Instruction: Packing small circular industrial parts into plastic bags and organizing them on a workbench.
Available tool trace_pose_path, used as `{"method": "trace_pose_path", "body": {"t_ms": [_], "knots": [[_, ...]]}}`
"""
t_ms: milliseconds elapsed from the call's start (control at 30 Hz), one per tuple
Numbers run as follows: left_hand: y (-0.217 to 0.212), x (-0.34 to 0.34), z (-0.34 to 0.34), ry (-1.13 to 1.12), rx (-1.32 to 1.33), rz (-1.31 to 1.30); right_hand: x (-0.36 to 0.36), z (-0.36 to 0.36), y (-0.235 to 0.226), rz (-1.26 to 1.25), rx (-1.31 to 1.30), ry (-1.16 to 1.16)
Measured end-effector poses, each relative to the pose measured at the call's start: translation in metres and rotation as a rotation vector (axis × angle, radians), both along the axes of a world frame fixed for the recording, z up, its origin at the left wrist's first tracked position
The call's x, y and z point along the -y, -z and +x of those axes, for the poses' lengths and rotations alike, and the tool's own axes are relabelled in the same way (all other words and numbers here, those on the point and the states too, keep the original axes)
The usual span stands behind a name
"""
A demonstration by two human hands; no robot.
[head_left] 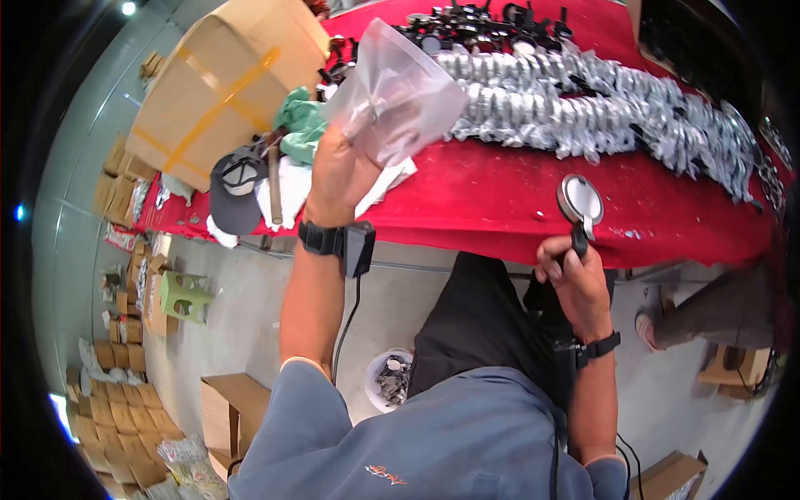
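My left hand [340, 171] is raised over the table, its fingers closed on a clear plastic bag [408, 92] that stands upright above them. Lower on the right, my right hand [579, 283] grips the short black handle of a round silver metal piece [580, 198]. The disc of this piece points away from me, over the near part of the red tablecloth [492, 187]. Bag and metal piece are well apart. Beyond them lie long rows of bagged round metal pieces [567, 112], with loose black-handled pieces [483, 29] heaped behind.
A large taped carton [225, 92] stands at the far left. Beside it lie a dark cap [236, 187], a hammer-like wooden handle [275, 185] and green cloth [302, 125]. Below are a white bucket of metal parts [390, 379] and a green stool [185, 297]. Another person's leg [708, 312] is at right.
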State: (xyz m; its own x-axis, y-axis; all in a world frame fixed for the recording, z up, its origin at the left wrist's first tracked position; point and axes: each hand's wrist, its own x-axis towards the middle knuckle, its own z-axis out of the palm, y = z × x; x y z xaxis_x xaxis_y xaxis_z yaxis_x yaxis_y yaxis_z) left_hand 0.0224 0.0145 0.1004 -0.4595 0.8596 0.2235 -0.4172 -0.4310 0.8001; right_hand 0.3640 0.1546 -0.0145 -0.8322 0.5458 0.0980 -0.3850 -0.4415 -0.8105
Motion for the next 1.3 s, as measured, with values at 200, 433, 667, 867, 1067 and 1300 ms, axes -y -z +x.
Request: {"method": "trace_pose_path", "body": {"t_ms": [200, 433, 667, 867, 1067, 1300], "knots": [[0.041, -0.024, 0.056, 0.318, 0.240, 0.055, -0.039, -0.011, -0.019, 0.327, 0.201, 0.291], [0.065, -0.042, 0.115, 0.233, 0.330, -0.080, -0.012, -0.032, -0.045, 0.190, 0.016, 0.288], [0.086, -0.031, 0.096, 0.452, 0.347, -0.056, -0.021, -0.009, -0.043, 0.158, 0.175, 0.197], [0.072, -0.032, 0.084, 0.437, 0.077, -0.438, -0.027, 0.012, -0.045, 0.225, 0.269, 0.094], [0.063, -0.018, 0.092, 0.261, -0.422, -0.597, -0.035, 0.015, -0.040, 0.247, 0.334, 0.123], [0.067, -0.010, 0.088, 0.186, -0.327, -0.494, -0.033, 0.012, -0.033, 0.211, 0.329, 0.171]]}}
